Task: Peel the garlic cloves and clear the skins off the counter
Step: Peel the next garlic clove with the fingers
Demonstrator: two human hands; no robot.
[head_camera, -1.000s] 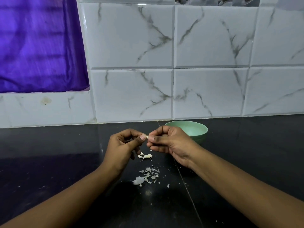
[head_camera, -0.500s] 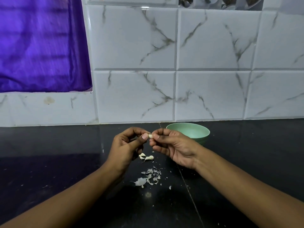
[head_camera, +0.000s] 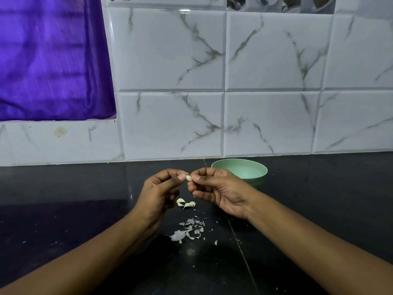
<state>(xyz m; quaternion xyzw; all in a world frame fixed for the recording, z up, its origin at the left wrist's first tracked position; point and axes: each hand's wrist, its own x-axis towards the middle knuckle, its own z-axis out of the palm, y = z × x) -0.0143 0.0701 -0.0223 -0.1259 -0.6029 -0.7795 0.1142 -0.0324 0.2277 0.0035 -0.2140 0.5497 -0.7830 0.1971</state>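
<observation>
A small pale garlic clove (head_camera: pixel 188 178) is held in the air above the black counter (head_camera: pixel 63 209). My right hand (head_camera: pixel 219 189) pinches it between thumb and forefinger. My left hand (head_camera: pixel 158 191) meets it from the left, thumb tip and forefinger on the clove's end. Two more cloves (head_camera: pixel 185 204) lie on the counter just below my hands. A scatter of thin white garlic skins (head_camera: pixel 190 228) lies a little nearer to me.
A light green bowl (head_camera: pixel 244 173) stands on the counter behind my right hand, close to the marbled white tile wall (head_camera: pixel 212 81). A purple cloth (head_camera: pixel 53 60) hangs at upper left. A seam (head_camera: pixel 240 248) runs across the counter.
Both hands stay together on the clove; more of the pale clove shows between the fingertips now. The view has tilted up slightly.
</observation>
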